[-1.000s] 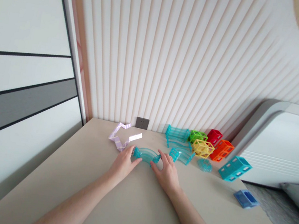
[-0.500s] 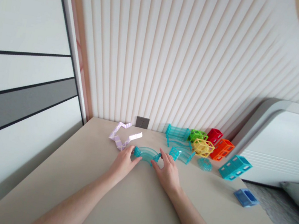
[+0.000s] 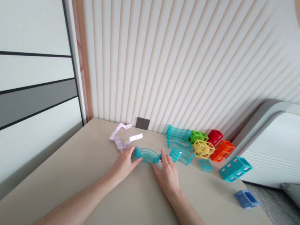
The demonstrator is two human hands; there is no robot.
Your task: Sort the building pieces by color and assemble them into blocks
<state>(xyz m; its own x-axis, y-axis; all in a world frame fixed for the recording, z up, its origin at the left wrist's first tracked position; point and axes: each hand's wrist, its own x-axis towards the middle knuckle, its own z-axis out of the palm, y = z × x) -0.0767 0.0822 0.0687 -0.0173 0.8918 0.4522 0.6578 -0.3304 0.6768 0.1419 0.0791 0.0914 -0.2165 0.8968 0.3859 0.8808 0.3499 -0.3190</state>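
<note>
A see-through teal curved track piece [image 3: 147, 155] bows away from me on the table. At its left end, my left hand [image 3: 124, 164] is closed, thumb in front and fingers behind. My right hand [image 3: 168, 174] has thumb and fingers around the right end; its fingertips are partly hidden. Just beyond my left hand lies a zigzag of pale lilac pieces [image 3: 118, 143]. Right of my right hand is another teal curved track piece [image 3: 184, 156], with larger teal pieces [image 3: 178, 133] behind it by the wall.
Open-framed blocks in green [image 3: 198, 136], yellow [image 3: 203, 149], red [image 3: 215, 137], orange [image 3: 222, 151] and teal [image 3: 235, 169] stand at right. A round teal piece [image 3: 204, 165] lies nearby. A blue block [image 3: 246, 199] sits near the table's right edge. The ribbed wall holds a dark socket [image 3: 142, 123].
My right thumb has shifted slightly left and down along the right end of the curved track piece. My left hand and the track piece stay in nearly the same place.
</note>
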